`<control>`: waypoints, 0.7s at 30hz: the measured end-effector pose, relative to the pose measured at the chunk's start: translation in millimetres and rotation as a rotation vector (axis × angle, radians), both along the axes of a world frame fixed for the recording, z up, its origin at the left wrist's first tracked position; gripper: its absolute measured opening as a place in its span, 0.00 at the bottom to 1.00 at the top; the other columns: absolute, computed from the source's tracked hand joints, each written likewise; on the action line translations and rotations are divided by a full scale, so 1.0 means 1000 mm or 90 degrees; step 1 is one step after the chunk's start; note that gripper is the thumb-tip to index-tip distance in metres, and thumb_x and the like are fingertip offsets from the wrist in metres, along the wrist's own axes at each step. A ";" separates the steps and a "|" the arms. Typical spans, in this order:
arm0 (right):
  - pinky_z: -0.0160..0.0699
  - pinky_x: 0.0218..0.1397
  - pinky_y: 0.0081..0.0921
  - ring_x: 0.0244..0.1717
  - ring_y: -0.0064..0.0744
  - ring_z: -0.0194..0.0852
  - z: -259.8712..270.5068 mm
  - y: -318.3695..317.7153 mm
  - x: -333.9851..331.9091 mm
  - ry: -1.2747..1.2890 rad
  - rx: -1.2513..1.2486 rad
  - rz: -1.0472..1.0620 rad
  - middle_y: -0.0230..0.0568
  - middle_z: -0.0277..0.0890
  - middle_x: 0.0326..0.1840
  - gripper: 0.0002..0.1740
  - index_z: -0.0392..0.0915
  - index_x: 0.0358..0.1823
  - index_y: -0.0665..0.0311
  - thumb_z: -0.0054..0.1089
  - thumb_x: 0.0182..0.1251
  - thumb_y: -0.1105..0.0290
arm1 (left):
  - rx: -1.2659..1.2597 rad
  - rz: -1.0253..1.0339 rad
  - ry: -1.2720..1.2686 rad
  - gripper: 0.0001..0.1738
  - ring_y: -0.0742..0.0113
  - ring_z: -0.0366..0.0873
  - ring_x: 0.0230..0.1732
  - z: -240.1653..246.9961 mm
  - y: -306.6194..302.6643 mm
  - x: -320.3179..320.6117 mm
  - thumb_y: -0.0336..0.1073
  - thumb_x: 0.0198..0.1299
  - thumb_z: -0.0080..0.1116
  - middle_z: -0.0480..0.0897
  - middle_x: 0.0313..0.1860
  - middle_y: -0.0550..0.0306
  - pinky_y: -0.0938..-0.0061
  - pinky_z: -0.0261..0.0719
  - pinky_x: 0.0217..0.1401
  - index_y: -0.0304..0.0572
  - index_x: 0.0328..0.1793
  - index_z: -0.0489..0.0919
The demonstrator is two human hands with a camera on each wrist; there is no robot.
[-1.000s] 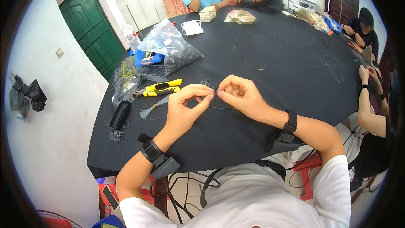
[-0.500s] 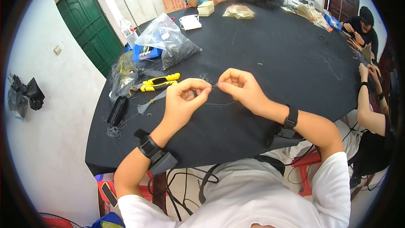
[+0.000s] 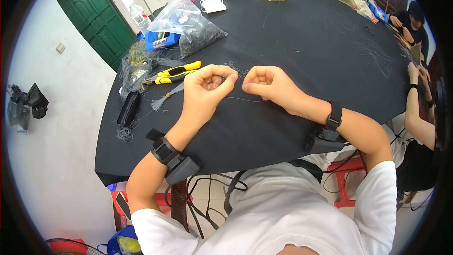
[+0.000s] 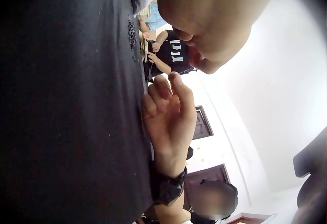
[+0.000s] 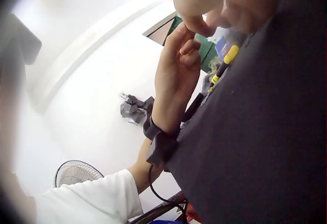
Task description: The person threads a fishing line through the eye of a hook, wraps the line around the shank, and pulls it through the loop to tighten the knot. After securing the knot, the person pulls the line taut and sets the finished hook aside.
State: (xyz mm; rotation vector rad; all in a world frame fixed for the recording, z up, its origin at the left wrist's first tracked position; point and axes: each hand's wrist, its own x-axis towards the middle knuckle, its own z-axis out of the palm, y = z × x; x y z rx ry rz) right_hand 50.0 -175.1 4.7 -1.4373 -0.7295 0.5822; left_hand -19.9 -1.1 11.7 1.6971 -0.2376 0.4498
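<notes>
In the head view my left hand (image 3: 202, 89) and right hand (image 3: 278, 89) are raised over the black cloth, fingertips facing each other with a narrow gap. Each pinches between thumb and forefinger. A thin grey line (image 3: 240, 98) loops below the fingertips, running toward the right hand. The left wrist view shows a tiny dark piece (image 4: 189, 71) between the fingertips of the two hands; its kind is too small to tell. Behind the left fingertips lies a small heap of dark bits (image 3: 230, 64), also visible as a dark pile (image 4: 132, 38) in the left wrist view.
Left of my hands lie yellow-handled pliers (image 3: 179, 72), a tied bundle of grey line (image 3: 165, 98), a black case (image 3: 128, 109) and tangled line. Beyond stand a clear bag of dark pieces (image 3: 203, 35) and a blue box (image 3: 160, 41). Other people sit around the table.
The head view has tilted, so the table sits higher in it. My fingertips, nearly meeting before, are slightly farther apart, the left ones now a little beyond the right. Both hands still pinch.
</notes>
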 end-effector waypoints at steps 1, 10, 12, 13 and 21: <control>0.61 0.25 0.13 0.24 0.10 0.63 0.000 0.001 -0.001 -0.013 0.004 0.011 0.23 0.70 0.24 0.04 0.75 0.31 0.64 0.58 0.59 0.71 | 0.012 0.003 0.012 0.07 0.80 0.75 0.37 -0.001 0.002 0.000 0.23 0.54 0.59 0.79 0.38 0.60 0.87 0.71 0.42 0.30 0.40 0.79; 0.51 0.23 0.13 0.20 0.08 0.51 0.004 -0.004 -0.007 -0.253 0.024 -0.057 0.19 0.58 0.17 0.05 0.74 0.28 0.65 0.59 0.54 0.73 | -0.022 0.026 -0.020 0.05 0.89 0.55 0.21 -0.005 0.001 0.004 0.27 0.52 0.62 0.69 0.21 0.74 0.90 0.50 0.22 0.33 0.35 0.81; 0.49 0.22 0.14 0.19 0.09 0.48 0.004 -0.003 -0.008 -0.272 0.057 -0.096 0.20 0.54 0.16 0.05 0.74 0.27 0.65 0.60 0.52 0.73 | -0.019 0.026 -0.021 0.05 0.89 0.55 0.21 -0.004 0.001 0.004 0.27 0.52 0.62 0.69 0.21 0.74 0.90 0.50 0.22 0.33 0.35 0.81; 0.47 0.22 0.15 0.19 0.09 0.47 0.003 -0.003 -0.009 -0.282 0.074 -0.116 0.20 0.52 0.15 0.05 0.74 0.27 0.65 0.60 0.51 0.73 | -0.018 0.025 -0.022 0.05 0.89 0.55 0.21 -0.004 0.001 0.004 0.27 0.52 0.62 0.69 0.21 0.74 0.90 0.50 0.22 0.33 0.35 0.81; 0.49 0.23 0.16 0.19 0.12 0.46 0.009 -0.005 -0.014 -0.361 0.094 -0.140 0.23 0.51 0.16 0.04 0.73 0.28 0.65 0.59 0.51 0.76 | -0.039 -0.001 -0.028 0.06 0.89 0.57 0.23 0.000 -0.004 0.001 0.23 0.52 0.61 0.76 0.29 0.69 0.91 0.54 0.25 0.33 0.37 0.81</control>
